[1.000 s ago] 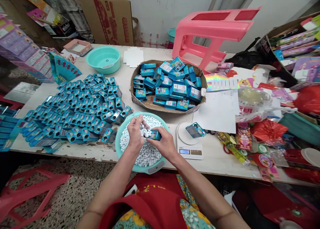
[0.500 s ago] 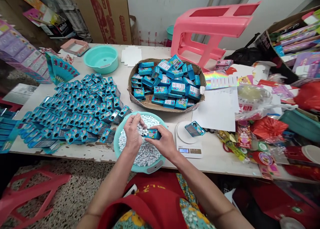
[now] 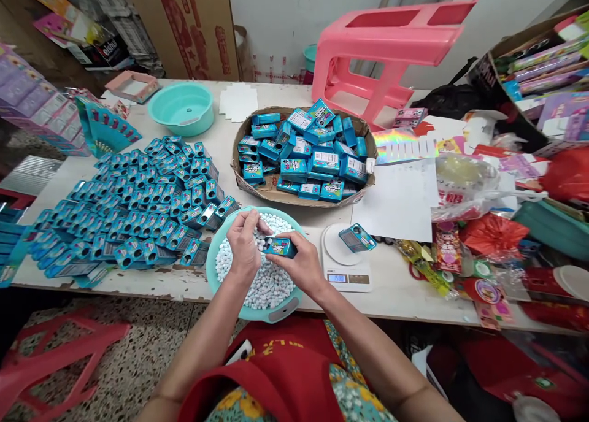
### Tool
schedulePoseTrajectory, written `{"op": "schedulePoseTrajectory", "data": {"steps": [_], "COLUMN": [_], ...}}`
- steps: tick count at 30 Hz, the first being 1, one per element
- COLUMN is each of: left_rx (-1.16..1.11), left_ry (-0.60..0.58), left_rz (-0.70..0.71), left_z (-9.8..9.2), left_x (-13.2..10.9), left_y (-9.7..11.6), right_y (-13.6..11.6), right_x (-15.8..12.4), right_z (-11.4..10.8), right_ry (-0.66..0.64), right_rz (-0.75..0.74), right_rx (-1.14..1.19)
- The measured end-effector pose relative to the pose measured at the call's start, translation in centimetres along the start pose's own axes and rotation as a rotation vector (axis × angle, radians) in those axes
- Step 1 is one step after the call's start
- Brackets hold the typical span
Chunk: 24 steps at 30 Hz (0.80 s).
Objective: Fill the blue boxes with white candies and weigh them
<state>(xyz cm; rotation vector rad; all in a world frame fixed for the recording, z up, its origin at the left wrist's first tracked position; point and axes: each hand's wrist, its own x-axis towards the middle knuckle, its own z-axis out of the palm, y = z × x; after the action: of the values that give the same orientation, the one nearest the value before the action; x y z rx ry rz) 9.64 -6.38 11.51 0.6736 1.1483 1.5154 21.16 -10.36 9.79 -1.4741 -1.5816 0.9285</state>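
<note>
Over a teal bowl point(image 3: 216, 284) full of small white candies point(image 3: 269, 281), my right hand point(image 3: 301, 265) grips a small blue candy box point(image 3: 280, 246) by its end. My left hand point(image 3: 243, 244) is curled at the box's open end, fingers pinched together on white candies. A second blue box point(image 3: 358, 237) lies on the white kitchen scale point(image 3: 345, 268) just right of the bowl. Both hands hover above the candies at the table's front edge.
Several open blue boxes point(image 3: 138, 207) lie in rows to the left. A round cardboard tray point(image 3: 271, 192) holds several closed blue boxes behind the bowl. An empty teal basin point(image 3: 181, 108), an upturned pink stool point(image 3: 381, 54) and cluttered packaging point(image 3: 483, 238) fill the back and right.
The hands stay over the bowl. The box in my right hand has turned so its printed face shows, and my left fingers have closed in at its end.
</note>
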Motion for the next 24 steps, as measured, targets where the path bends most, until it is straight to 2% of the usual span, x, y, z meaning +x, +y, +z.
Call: {"op": "schedulePoseTrajectory", "data": {"steps": [8, 15, 19, 21, 22, 24], "left_rx": [0.034, 0.013, 0.007, 0.171, 0.317, 0.667], "left_ry": [0.055, -0.061, 0.017, 0.023, -0.013, -0.167], "left_rz": [0.031, -0.026, 0.038, 0.075, 0.094, 0.145], "left_z": [0.1, 0.5, -0.9, -2.3, -3.0, -4.2], "left_x": [0.3, -0.1, 1.0, 2.1, 2.6, 3.3], "left_y": [0.1, 0.8, 0.3, -1.2, -2.2, -4.6], "right_y": [-0.5, 0.3, 0.5, 0.7, 1.0, 1.6], "right_x": [0.6, 1.0, 0.3, -0.4, -0.8, -1.4], "right_z": [-0.1, 0.7, -0.5, -1.7, -2.3, -3.2], "right_ry": [0.01, -0.013, -0.017, 0.002, 0.016, 0.042], "right_rz": [-0.001, 0.015, 0.077, 0.095, 0.105, 0.131], "right_rx": [0.036, 0.118, 0.249, 0.317, 0.333, 0.323]}}
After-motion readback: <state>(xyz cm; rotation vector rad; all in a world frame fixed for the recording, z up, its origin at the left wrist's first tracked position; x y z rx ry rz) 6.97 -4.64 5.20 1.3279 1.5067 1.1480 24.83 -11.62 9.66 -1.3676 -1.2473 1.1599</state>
